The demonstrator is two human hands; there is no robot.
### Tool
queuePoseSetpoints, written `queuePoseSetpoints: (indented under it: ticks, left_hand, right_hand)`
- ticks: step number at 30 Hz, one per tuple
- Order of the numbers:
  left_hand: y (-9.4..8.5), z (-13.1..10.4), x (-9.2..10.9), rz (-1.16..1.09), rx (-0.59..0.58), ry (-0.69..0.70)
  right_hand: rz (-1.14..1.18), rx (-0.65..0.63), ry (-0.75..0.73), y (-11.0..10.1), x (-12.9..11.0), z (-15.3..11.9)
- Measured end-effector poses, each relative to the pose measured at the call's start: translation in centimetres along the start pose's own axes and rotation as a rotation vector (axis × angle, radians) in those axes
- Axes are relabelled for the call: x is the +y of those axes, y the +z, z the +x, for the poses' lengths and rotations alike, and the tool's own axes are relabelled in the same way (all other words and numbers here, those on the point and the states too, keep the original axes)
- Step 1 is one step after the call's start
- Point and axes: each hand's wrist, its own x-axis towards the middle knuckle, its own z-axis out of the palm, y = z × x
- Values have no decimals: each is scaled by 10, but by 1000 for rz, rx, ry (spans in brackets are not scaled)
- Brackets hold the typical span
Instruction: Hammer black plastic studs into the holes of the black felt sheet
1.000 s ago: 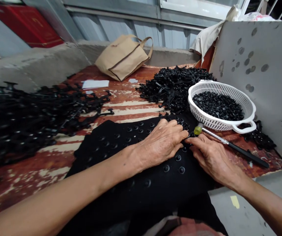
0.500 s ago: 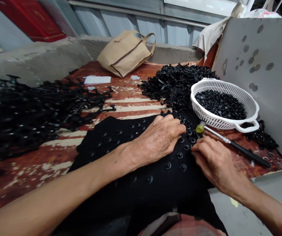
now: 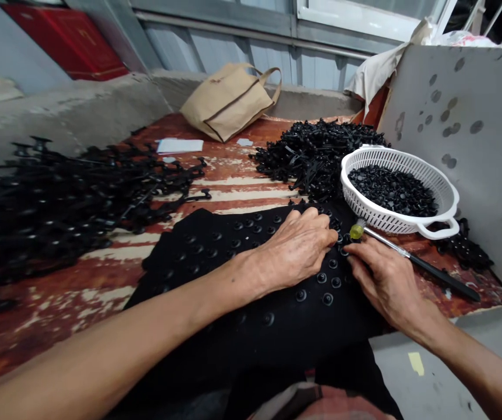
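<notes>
A black cloth spreads over the near part of the table, dotted with small round black plastic pieces that have raised centres. My left hand rests over its middle, fingers curled and closed; whatever they hold is hidden. To its right, my right hand has thumb and forefinger closed at one of the round pieces near the cloth's right edge. Just beyond those fingers lies a screwdriver-like tool with a yellow-green end, a metal shaft and a black handle.
A white slotted basket of black pieces stands at the right. Behind lies a heap of black plastic parts, with another heap at left. A tan bag sits at the back. A spotted grey panel borders the right.
One more round piece now lies on the cloth left of my right hand. That hand's fingertips have shifted slightly up to another piece. My left hand stays closed in about the same place.
</notes>
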Motion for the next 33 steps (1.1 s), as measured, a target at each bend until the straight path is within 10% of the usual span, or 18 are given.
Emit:
queuePoseSetpoints:
  ticks: [14,26,33]
  left_hand:
    - [-16,-13,-23,-245,163,-109]
    - [-15,-42,-29,-304,201,-259]
    - [-11,-57,-32,-273,236,-311]
  right_hand:
    - [-26,-120,72,6,2,30]
    - [-50,-401,-219,-1,-82,20]
    - [-192,-375,-208,0,-80,33]
